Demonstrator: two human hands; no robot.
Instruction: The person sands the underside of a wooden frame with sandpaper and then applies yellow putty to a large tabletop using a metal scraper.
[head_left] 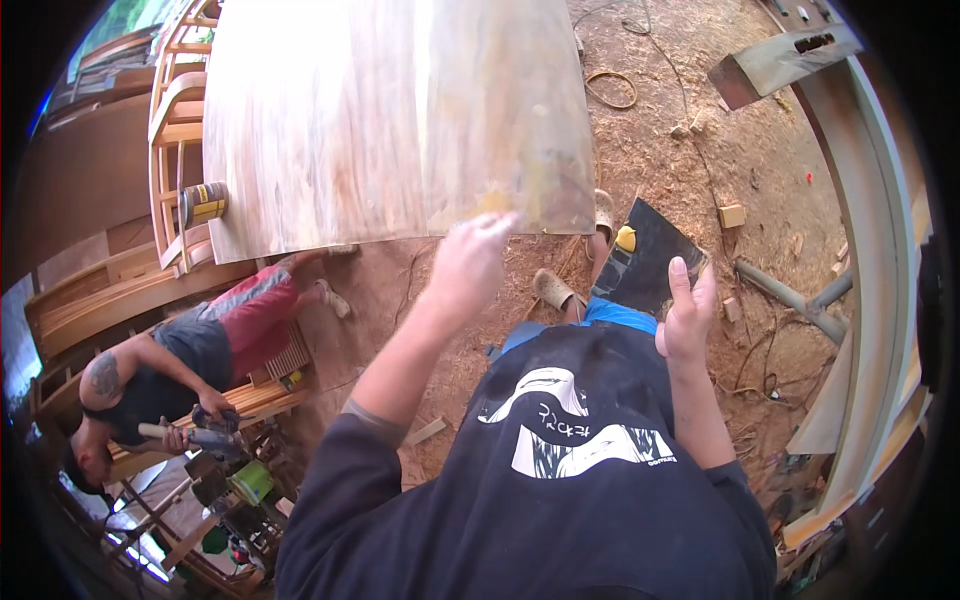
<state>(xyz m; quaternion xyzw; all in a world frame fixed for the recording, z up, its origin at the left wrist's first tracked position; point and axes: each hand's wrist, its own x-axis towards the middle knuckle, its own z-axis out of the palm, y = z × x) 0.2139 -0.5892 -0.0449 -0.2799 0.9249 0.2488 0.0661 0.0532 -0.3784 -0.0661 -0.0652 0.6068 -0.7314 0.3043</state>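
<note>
Centrally, across the upper part of the frame, extends the largest object, a broad wooden panel [390,120] with a streaked, pale surface, its near edge running just above mid-frame. At the lower left, well apart from the person's own hands, a co-worker [185,360] in a dark sleeveless top and red shorts grips a tool [210,437]. Right of centre, a dark, flat board [650,268] lies tilted in the grasp of the right hand [688,308], which holds it by its right-hand corner, the thumb raised along the near side; the board thus extends up and to the left of this hand and stands beyond the panel's lower right corner. The left hand [470,262], near the middle of the frame, is at the panel's near edge, well to the left of the board, with its fingers drawn narrowly together; motion blur makes it impossible to tell whether they hold anything. A can [204,203] with a yellow-and-dark label is at the panel's left edge. Smaller still, a yellow smear [494,200] marks the panel just above the left fingertips, and a yellow lump [627,238] sits at the board's left edge.
</note>
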